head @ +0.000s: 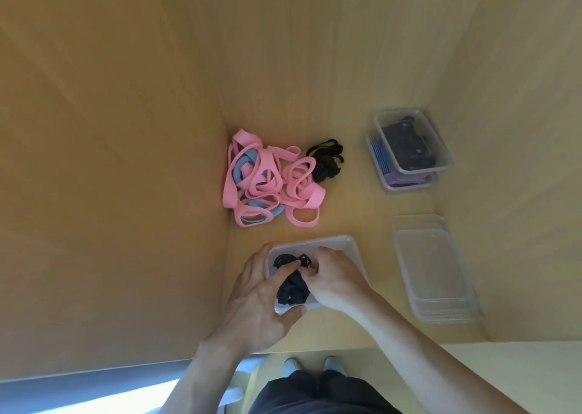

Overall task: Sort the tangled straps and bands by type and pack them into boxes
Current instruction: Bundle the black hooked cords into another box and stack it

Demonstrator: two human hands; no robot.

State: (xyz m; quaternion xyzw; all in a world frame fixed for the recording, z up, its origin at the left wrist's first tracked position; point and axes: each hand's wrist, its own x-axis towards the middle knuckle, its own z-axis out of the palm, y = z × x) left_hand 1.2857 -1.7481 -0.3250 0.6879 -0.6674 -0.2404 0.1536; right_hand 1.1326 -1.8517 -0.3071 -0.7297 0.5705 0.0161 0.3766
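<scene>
A clear plastic box (pixel 343 246) sits near the front of the wooden table, with black straps (pixel 291 287) bundled inside it. My left hand (pixel 261 303) holds the box's near-left side, its fingers on the black straps. My right hand (pixel 330 275) pinches the black straps from the right, inside the box. Behind the box lies a tangled heap of pink bands (pixel 267 177) with a few blue bands (pixel 241 166) mixed in. A small pile of black straps (pixel 326 160) lies just right of the heap.
Two stacked clear boxes (pixel 441 158) stand at the back right, the top one holding black straps, the lower one blue and purple bands (pixel 406 179). A stack of clear lids (pixel 434 268) lies at the right. Wooden walls close the left, back and right.
</scene>
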